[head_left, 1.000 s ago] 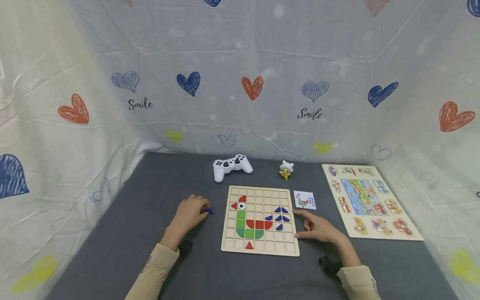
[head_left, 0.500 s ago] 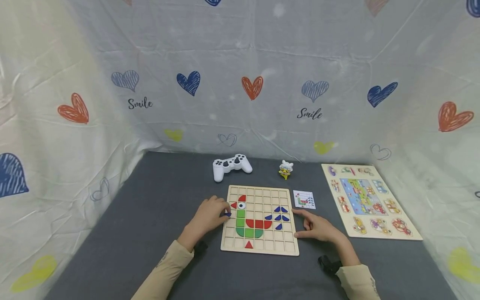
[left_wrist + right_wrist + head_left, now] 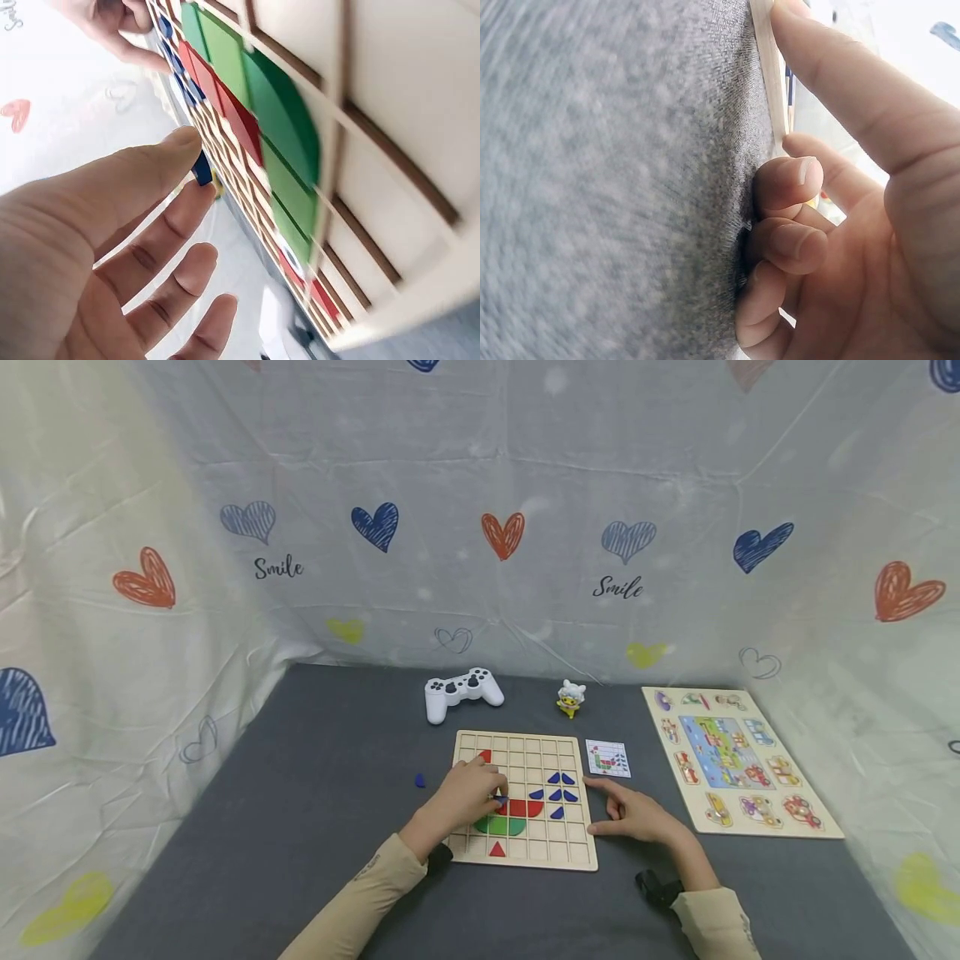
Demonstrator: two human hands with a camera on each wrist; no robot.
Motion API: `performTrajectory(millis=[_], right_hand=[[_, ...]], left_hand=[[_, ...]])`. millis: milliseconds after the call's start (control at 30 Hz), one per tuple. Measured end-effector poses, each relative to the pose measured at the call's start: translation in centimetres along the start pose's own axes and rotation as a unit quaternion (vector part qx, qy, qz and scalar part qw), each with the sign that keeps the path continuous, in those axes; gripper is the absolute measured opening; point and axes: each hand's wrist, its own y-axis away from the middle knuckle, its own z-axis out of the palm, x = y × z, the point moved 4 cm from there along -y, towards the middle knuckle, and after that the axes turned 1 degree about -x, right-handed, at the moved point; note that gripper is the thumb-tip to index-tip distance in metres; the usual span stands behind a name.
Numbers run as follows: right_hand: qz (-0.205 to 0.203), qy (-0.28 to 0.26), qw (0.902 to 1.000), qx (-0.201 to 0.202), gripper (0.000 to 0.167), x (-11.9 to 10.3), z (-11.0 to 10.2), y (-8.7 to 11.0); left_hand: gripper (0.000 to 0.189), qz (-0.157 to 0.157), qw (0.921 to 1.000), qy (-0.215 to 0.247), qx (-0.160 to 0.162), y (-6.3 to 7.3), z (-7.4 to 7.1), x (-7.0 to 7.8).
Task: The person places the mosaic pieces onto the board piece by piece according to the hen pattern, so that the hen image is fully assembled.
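Note:
My left hand point(image 3: 459, 795) is over the left half of a wooden grid board point(image 3: 551, 852). Between thumb and index finger it pinches a small blue puzzle piece point(image 3: 202, 169), held above the board. Under and around that hand lie green pieces point(image 3: 501, 827), red pieces point(image 3: 525, 808) and a red triangle point(image 3: 497, 849), partly hidden by it. Several blue pieces point(image 3: 556, 795) sit in cells at the right. At the board's right edge, my right hand point(image 3: 639, 817) rests thumb and index finger against the rim, its other fingers curled. Another blue piece point(image 3: 420, 781) lies on the table left of the board.
A small pattern card point(image 3: 608, 759) lies right of the board. Behind stand a white game controller point(image 3: 463, 692) and a small figurine point(image 3: 571, 697). A picture puzzle board point(image 3: 742, 768) lies at the far right. A heart-printed curtain point(image 3: 555, 593) borders the dark tabletop.
My left hand has carried the blue piece rightward from the table to above the board, uncovering another blue piece on the table. The right hand has stayed at the board's edge.

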Motion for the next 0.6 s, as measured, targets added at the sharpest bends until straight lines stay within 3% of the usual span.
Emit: performTrajectory(millis=[267, 600], right_hand=[[0.001, -0.001, 1.0, -0.002, 0.076, 0.1, 0.0, 0.0], [-0.009, 0.006, 0.9999, 0.002, 0.075, -0.1, 0.0, 0.1]], left_hand=[[0.006, 0.039, 0.9991, 0.006, -0.016, -2.2, 0.4, 2.3], [0.01, 0.061, 0.9971, 0.005, -0.045, -4.7, 0.6, 4.9]])
